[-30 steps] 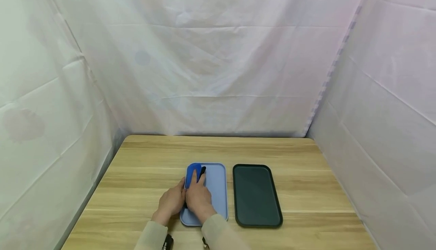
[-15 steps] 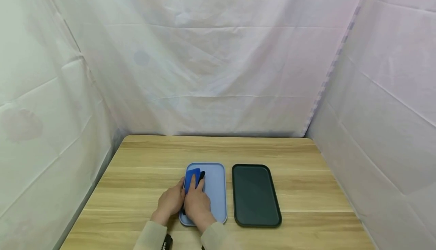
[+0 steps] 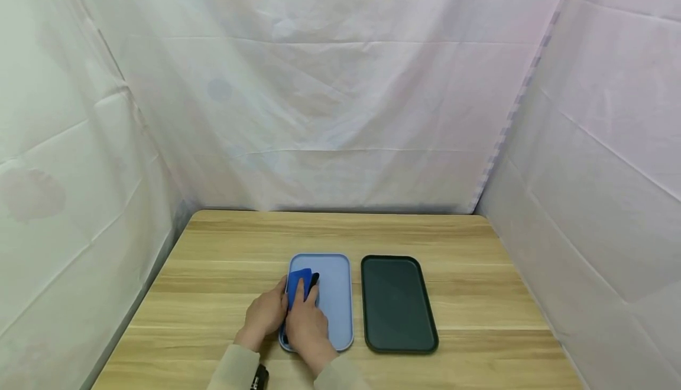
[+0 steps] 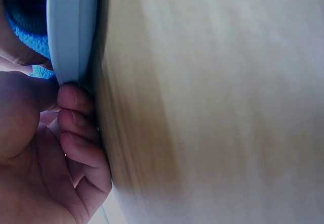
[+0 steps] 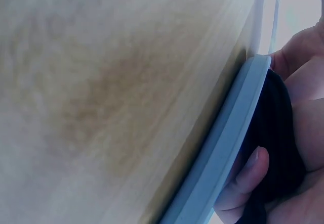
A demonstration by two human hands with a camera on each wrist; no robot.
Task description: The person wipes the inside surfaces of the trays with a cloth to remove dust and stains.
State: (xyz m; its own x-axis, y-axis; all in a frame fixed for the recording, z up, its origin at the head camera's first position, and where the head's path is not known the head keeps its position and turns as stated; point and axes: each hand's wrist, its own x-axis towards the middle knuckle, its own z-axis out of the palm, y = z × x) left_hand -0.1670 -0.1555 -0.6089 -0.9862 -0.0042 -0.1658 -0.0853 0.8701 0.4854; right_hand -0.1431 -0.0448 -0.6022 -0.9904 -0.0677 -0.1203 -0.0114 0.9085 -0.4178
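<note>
A light blue rectangular tray (image 3: 337,295) lies on the table. Its left edge is held by my left hand (image 3: 265,313), the curled fingertips (image 4: 75,97) meeting the rim in the left wrist view. Inside the tray's left side, my right hand (image 3: 307,324) grips a blue cloth (image 3: 299,280) with black parts and presses it down, two fingers pointing forward along it. Fuzzy blue material (image 4: 31,38) shows past the rim. In the right wrist view a digit (image 5: 249,176) lies against the black fabric (image 5: 277,128). Much of the cloth is hidden under the hand.
A dark green tray (image 3: 400,307) lies just right of the light blue one, a narrow gap between them. Both stand on a wooden table (image 3: 213,260). White curtains (image 3: 340,112) enclose the back and both sides.
My right hand has drawn the cloth toward me along the light blue tray's left side. The left hand stays at the tray edge.
</note>
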